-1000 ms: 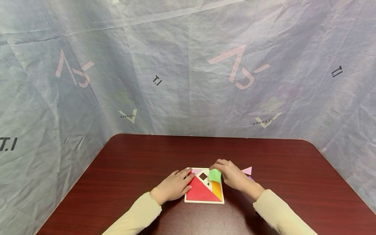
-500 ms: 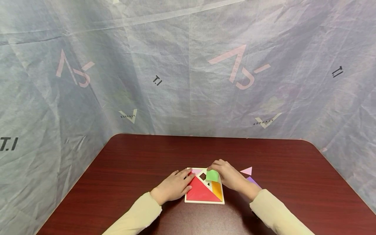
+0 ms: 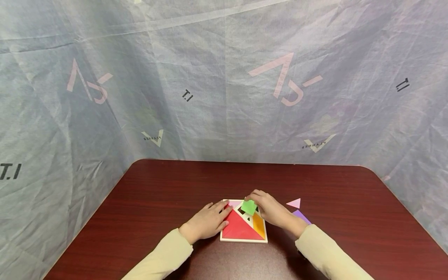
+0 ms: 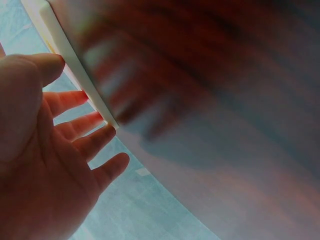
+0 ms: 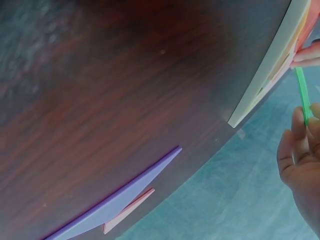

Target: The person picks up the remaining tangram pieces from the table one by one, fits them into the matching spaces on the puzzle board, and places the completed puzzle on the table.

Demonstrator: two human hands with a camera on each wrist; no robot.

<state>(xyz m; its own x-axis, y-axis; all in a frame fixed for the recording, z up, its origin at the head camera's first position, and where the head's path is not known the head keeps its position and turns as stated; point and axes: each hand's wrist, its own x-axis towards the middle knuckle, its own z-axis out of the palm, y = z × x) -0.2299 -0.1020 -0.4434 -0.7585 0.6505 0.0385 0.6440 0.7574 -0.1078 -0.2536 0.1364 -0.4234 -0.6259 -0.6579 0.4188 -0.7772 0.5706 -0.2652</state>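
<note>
A white-framed tangram board (image 3: 244, 240) lies on the table, with red pieces (image 3: 241, 228), an orange piece (image 3: 258, 224) and a pink piece (image 3: 233, 203) set in it. My left hand (image 3: 207, 220) rests on its left edge with fingers spread; the left wrist view shows the fingers (image 4: 95, 145) at the board's side. My right hand (image 3: 268, 209) pinches a green square piece (image 3: 249, 207), tilted above the dark square recess. In the right wrist view the green piece (image 5: 303, 92) appears edge-on between the fingertips.
Right of the board lie a pink triangle (image 3: 294, 203) and a purple triangle (image 3: 301, 216), the latter partly behind the right forearm. The dark red wooden table (image 3: 157, 190) ends at a grey cloth backdrop (image 3: 224, 97).
My right hand has carried the green square leftward, turning it to a diamond tilt over the square recess. More of the purple triangle shows. My left hand has stayed still.
</note>
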